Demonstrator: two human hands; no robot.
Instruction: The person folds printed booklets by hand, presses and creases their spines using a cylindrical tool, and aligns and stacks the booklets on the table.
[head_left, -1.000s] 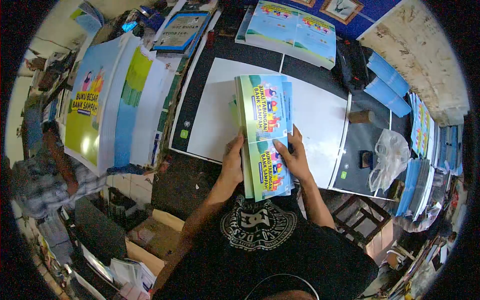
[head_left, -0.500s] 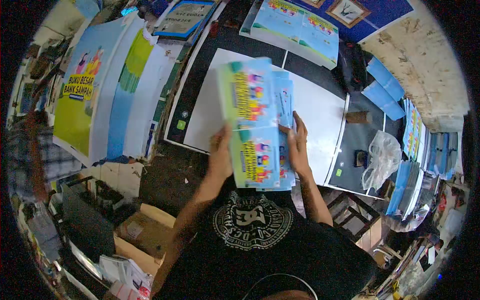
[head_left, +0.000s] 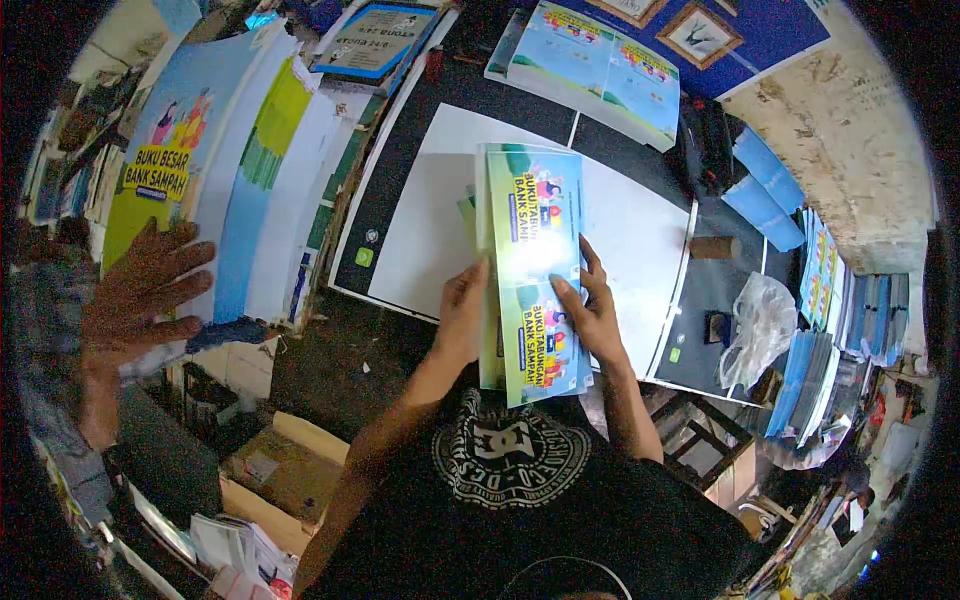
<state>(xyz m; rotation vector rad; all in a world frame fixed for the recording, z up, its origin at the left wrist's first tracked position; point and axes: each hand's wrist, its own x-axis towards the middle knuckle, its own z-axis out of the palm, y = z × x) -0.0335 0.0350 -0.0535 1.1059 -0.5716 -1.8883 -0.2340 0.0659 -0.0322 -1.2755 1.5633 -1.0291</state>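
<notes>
A stack of long printed covers, reading "BUKU TABUNGAN BANK SAMPAH", is held upright between my hands at the table's near edge. My left hand grips its left side, with the fingers partly hidden behind it. On the right side my right hand holds it, thumb on the front cover and fingers along the edge. Glare whitens the middle of the top cover. Under and beyond the stack lies a white sheet on a black board.
Another person's hand touches a tall stack of "BUKU BESAR" covers at left. More printed sheets lie at the back. A wooden block, a plastic bag and blue stacks stand at right.
The covers, spread and tilted left half a second ago, are together again between my hands. The other person's hand has come onto the large stack at left. The view has shifted slightly.
</notes>
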